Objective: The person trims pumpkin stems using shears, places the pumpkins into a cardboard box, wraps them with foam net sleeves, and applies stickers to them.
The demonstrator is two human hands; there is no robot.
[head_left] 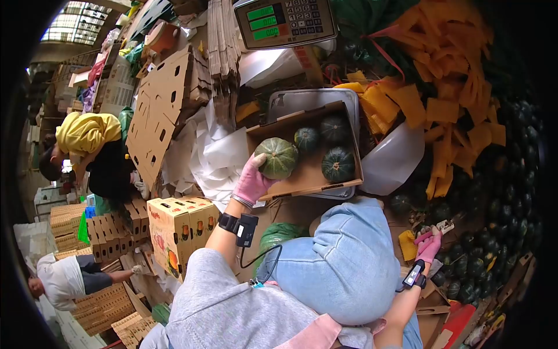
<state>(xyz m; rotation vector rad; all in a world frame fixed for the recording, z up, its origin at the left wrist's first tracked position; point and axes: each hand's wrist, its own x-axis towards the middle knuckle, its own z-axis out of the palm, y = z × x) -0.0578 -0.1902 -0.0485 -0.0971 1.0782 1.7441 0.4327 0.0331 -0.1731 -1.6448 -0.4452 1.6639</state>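
Observation:
My left hand [256, 179], in a pink glove, is closed around a striped green pumpkin [278, 158] held over the left end of an open cardboard box [308, 189]. Inside the box lie three darker pumpkins: a small one [306, 139], one at the back [334, 128] and one at the front right [338, 164]. The box rests on a metal scale tray [281, 100]. Off to the right, my right hand [429, 246], also gloved in pink, is closed on a small pale object [445, 226] whose kind is unclear. Beside that hand is a yellow-orange piece [407, 245].
A scale display [285, 23] stands behind the tray. Orange sheets [453, 110] pile up at the back right, with many dark green pumpkins [471, 264] on the right. Printed cartons [181, 230], flat cardboard [158, 113] and two people [87, 134] are on the left.

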